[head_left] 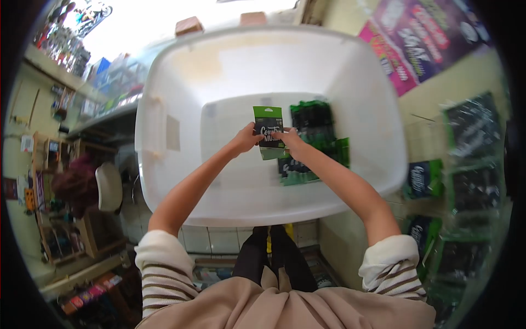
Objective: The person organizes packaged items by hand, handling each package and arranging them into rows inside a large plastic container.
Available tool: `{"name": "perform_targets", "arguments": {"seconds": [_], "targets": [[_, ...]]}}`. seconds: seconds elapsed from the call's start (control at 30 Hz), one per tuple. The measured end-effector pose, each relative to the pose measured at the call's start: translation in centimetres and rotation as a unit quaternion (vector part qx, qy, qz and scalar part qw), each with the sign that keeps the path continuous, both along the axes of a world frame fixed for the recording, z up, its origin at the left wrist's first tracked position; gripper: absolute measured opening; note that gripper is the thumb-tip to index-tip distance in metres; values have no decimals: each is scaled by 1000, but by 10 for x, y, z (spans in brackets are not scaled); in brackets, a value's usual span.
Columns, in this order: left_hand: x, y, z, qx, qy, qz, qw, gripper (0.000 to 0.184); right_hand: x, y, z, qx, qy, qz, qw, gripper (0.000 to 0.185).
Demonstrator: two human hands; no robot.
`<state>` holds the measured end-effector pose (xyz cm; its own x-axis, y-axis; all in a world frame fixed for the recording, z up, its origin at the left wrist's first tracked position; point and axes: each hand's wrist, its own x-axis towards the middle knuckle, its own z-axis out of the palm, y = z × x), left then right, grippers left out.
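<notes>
Both my hands are raised over a large white plastic tub, holding up a flat green-and-black packet [269, 122] printed with "Country" lettering and a hang hole at its top. My left hand [246, 138] pinches the packet's left edge. On the lower right side, my right hand [292, 141] has its fingers closed on the same packet, partly over the lettering. A paler flap or second layer shows below the packet; I cannot tell which. Just right of my hands, several similar green-and-black packets [312, 120] lie in rows on the tub floor, partly hidden by my right forearm.
The white tub [378, 104] has high walls all round. Packaged goods [474, 186] in clear plastic hang on the right wall, below a purple poster [422, 38]. At left are wooden shelves [60, 197], a pale chair back [108, 186] and a glass display case [120, 77].
</notes>
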<state>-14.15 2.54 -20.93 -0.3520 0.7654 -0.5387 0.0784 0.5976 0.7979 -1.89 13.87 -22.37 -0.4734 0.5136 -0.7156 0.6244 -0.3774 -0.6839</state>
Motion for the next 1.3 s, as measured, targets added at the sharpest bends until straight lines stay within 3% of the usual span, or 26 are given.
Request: {"name": "perform_targets", "arguments": {"seconds": [0.07, 0.13, 0.2, 0.27, 0.37, 0.47, 0.53, 0.6, 0.7, 0.93, 1.07, 1.2, 1.3], "targets": [[20, 17, 28, 77, 51, -33, 995, 24, 30, 11, 50, 31, 49, -45, 997, 60], [44, 34, 69, 280, 67, -21, 957, 21, 68, 19, 91, 201, 185, -85, 958, 46], [79, 49, 119, 345, 43, -43, 936, 20, 113, 15, 146, 325, 218, -132, 911, 32], [125, 63, 148, 406, -2, -18, 914, 35, 160, 9, 157, 477, 248, -186, 822, 24], [192, 65, 177, 468, -8, -35, 883, 54, 212, -21, 178, 488, 283, -284, 775, 21], [225, 71, 171, 493, 40, -72, 866, 55, 243, -39, 177, 499, 246, -335, 760, 21], [250, 76, 161, 469, -25, -113, 876, 50, 263, -45, 167, 529, 194, -367, 741, 21], [265, 75, 148, 475, 57, -139, 867, 51, 278, -47, 155, 537, 181, -372, 735, 22], [278, 79, 139, 430, 66, -172, 884, 53, 292, -46, 142, 520, 158, -378, 750, 22], [300, 97, 123, 412, 88, -182, 889, 57, 314, -25, 112, 527, 122, -394, 743, 25], [325, 119, 105, 449, 126, -191, 864, 64, 334, -6, 103, 548, 71, -409, 726, 26], [343, 136, 105, 449, 216, -206, 842, 67, 354, 20, 100, 563, 54, -416, 712, 27], [350, 145, 111, 378, 295, -242, 843, 63, 358, 35, 99, 582, 11, -413, 700, 31]]}}
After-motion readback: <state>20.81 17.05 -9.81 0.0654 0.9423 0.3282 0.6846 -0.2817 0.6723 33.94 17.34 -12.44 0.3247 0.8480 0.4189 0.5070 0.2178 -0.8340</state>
